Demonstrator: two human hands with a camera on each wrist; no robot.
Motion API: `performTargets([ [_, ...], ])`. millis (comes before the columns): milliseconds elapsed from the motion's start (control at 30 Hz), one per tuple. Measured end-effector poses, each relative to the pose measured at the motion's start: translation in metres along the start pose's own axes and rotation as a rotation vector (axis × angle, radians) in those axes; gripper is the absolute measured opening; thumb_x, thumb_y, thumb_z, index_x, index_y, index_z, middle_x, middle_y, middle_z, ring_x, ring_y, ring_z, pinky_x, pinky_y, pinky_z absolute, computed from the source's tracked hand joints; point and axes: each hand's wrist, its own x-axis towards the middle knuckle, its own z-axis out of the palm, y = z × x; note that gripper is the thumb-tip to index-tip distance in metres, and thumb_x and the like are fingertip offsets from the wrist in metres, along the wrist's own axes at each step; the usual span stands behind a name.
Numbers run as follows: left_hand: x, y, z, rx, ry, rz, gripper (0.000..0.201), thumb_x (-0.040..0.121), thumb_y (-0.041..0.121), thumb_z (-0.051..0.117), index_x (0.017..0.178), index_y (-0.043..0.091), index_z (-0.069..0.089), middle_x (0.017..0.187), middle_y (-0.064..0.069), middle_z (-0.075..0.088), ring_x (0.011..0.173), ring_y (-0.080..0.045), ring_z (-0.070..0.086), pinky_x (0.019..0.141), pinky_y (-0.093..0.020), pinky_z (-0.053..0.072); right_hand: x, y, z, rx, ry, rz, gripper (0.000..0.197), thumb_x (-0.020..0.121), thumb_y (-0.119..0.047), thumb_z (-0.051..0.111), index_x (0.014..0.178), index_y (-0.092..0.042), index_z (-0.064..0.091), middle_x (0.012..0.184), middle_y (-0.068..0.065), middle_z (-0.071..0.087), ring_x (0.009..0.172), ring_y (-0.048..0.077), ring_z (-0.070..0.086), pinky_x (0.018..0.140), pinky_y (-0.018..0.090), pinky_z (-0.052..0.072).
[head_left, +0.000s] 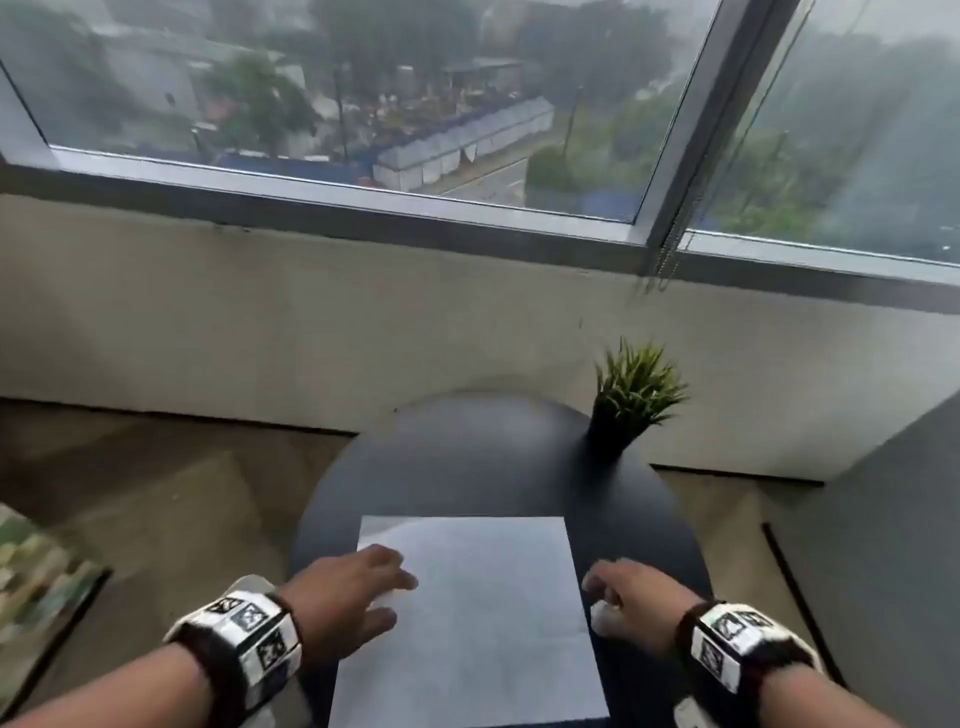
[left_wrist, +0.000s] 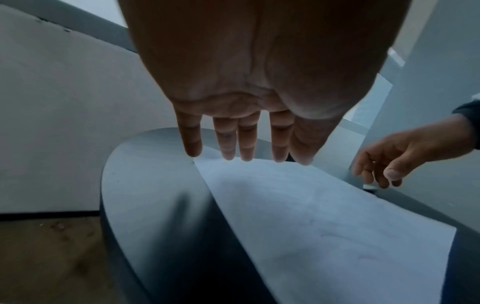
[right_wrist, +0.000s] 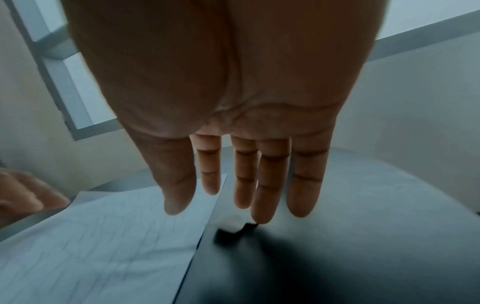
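A white sheet of paper (head_left: 493, 623) lies flat on a round black table (head_left: 467, 457). My left hand (head_left: 384, 587) reaches over the sheet's left edge with straight fingers (left_wrist: 246, 144). I cannot tell whether they touch the paper (left_wrist: 324, 226). My right hand (head_left: 608, 587) hovers over the bare table just right of the sheet, holding nothing. In the right wrist view its fingers (right_wrist: 267, 185) hang straight beside the paper's (right_wrist: 103, 246) right edge. A small dark and white shape (right_wrist: 231, 231) lies under those fingertips, too blurred to identify.
A small potted plant (head_left: 631, 400) stands at the table's back right. Behind the table run a beige wall (head_left: 311, 312) and a large window (head_left: 363, 104). Brown floor (head_left: 182, 519) lies to the left, and a grey wall (head_left: 883, 519) to the right.
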Motion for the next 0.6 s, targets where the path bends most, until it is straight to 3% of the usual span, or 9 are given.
performTargets([
  [100,0.010,-0.010,0.024,0.077,0.028,0.026,0.083,0.073,0.072,0.020,0.146,0.043,0.045,0.161,0.012,0.029,0.143,-0.012,0.040,0.115,-0.025,0.032,0.003,-0.002,0.017,-0.092,0.016,0.014,0.022,0.082,-0.033,0.064,0.102,-0.029,0.055,0.109,-0.002,0.049,0.097,0.017,0.055,0.080,0.025,0.042],
  [167,0.008,-0.013,0.036,0.136,0.065,0.032,0.063,0.089,0.063,0.040,0.149,0.043,0.040,0.164,0.009,0.023,0.147,-0.015,0.033,0.118,-0.028,0.028,0.001,-0.002,0.024,-0.115,0.109,0.019,0.014,0.087,-0.029,0.059,0.096,-0.025,0.048,0.104,-0.004,0.053,0.089,0.016,0.051,0.072,0.026,0.036],
  [267,-0.002,-0.006,0.054,0.198,0.106,0.007,0.063,0.096,0.051,0.055,0.154,0.042,0.032,0.167,0.006,0.015,0.152,-0.018,0.024,0.121,-0.034,0.024,-0.011,0.000,0.031,-0.124,0.171,0.070,0.017,0.088,-0.032,0.061,0.091,-0.023,0.046,0.095,-0.007,0.054,0.083,0.013,0.047,0.061,0.025,0.031],
  [367,-0.021,0.013,0.067,0.206,0.136,-0.023,0.067,0.096,0.056,0.055,0.156,0.042,0.028,0.167,0.003,0.016,0.153,-0.021,0.019,0.121,-0.038,0.023,-0.033,-0.006,0.032,-0.035,0.198,0.106,0.020,0.082,-0.032,0.067,0.085,-0.025,0.049,0.091,-0.008,0.058,0.082,0.014,0.054,0.054,0.014,0.032],
  [500,-0.035,0.034,0.085,0.194,0.157,-0.053,0.073,0.092,0.066,0.053,0.157,0.044,0.026,0.164,0.001,0.017,0.151,-0.025,0.014,0.121,-0.045,0.020,-0.058,-0.027,0.038,0.079,0.206,0.025,0.025,0.079,-0.030,0.070,0.094,-0.022,0.052,0.087,-0.007,0.063,0.068,0.008,0.059,0.053,0.018,0.040],
  [600,-0.040,0.050,0.096,0.201,0.173,-0.052,0.080,0.086,0.074,0.054,0.156,0.045,0.026,0.161,0.001,0.019,0.148,-0.025,0.015,0.119,-0.046,0.019,-0.068,-0.052,0.049,0.194,0.224,-0.097,0.018,0.080,-0.027,0.070,0.090,-0.021,0.055,0.076,-0.004,0.066,0.058,0.007,0.059,0.050,0.016,0.042],
])
